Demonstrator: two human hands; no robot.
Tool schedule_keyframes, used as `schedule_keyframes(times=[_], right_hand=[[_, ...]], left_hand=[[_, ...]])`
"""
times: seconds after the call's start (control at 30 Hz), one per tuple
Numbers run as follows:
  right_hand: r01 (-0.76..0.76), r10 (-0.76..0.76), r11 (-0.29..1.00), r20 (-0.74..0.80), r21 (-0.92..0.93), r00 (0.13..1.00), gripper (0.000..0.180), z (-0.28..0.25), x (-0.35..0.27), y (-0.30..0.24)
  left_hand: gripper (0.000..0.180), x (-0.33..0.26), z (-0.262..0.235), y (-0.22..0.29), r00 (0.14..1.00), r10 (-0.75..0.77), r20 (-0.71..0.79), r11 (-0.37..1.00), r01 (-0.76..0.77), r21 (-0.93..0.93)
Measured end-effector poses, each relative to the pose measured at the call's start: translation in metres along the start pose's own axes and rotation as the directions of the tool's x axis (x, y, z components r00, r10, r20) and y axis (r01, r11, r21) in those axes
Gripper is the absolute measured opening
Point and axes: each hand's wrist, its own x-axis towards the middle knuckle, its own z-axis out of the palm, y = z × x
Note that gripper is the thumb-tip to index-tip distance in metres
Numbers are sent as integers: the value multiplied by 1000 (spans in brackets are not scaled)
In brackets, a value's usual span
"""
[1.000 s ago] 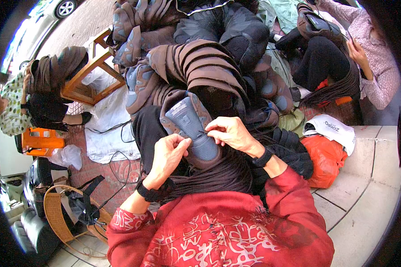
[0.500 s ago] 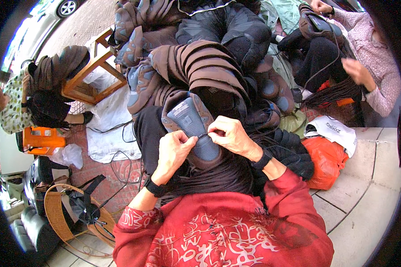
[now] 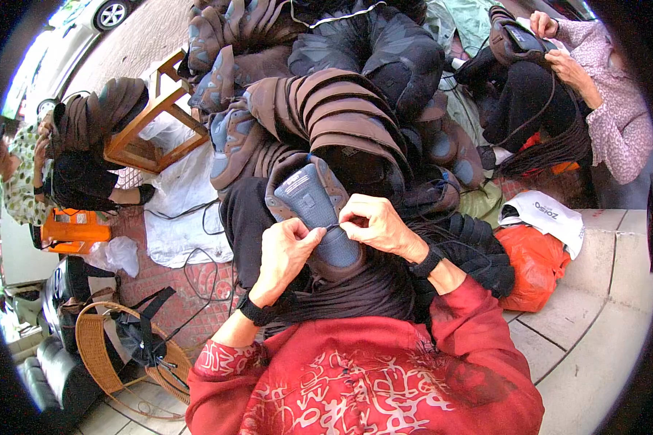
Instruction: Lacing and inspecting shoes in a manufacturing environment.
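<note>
Shoe upper (image 3: 313, 210), brown with a grey-blue panel, propped in the lap, toe end pointing away, near picture centre. Left hand (image 3: 286, 254) closed at the upper's lower left edge, thumb and forefinger pinched together on a thin dark thread (image 3: 331, 228). Right hand (image 3: 374, 226) just beside it at the right edge, fingers likewise pinched shut on the same thread, fingertips of both hands almost touching. Black band on each wrist. Red patterned sleeves (image 3: 370, 377) across the lower edge. Dark strands (image 3: 370, 290) draped under the upper, over the lap.

Beyond the upper, stacked brown uppers (image 3: 334, 109) fanned in a pile; behind these, black uppers (image 3: 374, 51), more brown and grey ones at the upper left. Wooden stool (image 3: 156, 123) left of the pile, white cloth (image 3: 181, 210) spread beneath it on red brick paving. Orange box (image 3: 76, 228) far left, wicker basket (image 3: 105, 348) lower left with a black strap lying in it. Orange bag (image 3: 533, 264) right of the lap, white bag (image 3: 548, 214) lying on top of it, both on pale stone paving (image 3: 595, 326).

Another person (image 3: 609, 109) top right, in a pale patterned top, both hands on a dark upper. Third person (image 3: 22, 174) at the left rim, holding brown material; hands too small to read.
</note>
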Motion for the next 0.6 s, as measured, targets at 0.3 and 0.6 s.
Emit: schedule_keyframes(times=[0.3,0.6], right_hand=[[85,-85,996,38,23,996,5,0,8,9],[75,-76,996,-24,-55,997,6,11,5,4]], left_hand=[[35,2,0,0,1000,26,-13,999,-26,30],[35,0,3,-3,998,35,-45,998,-32,62]])
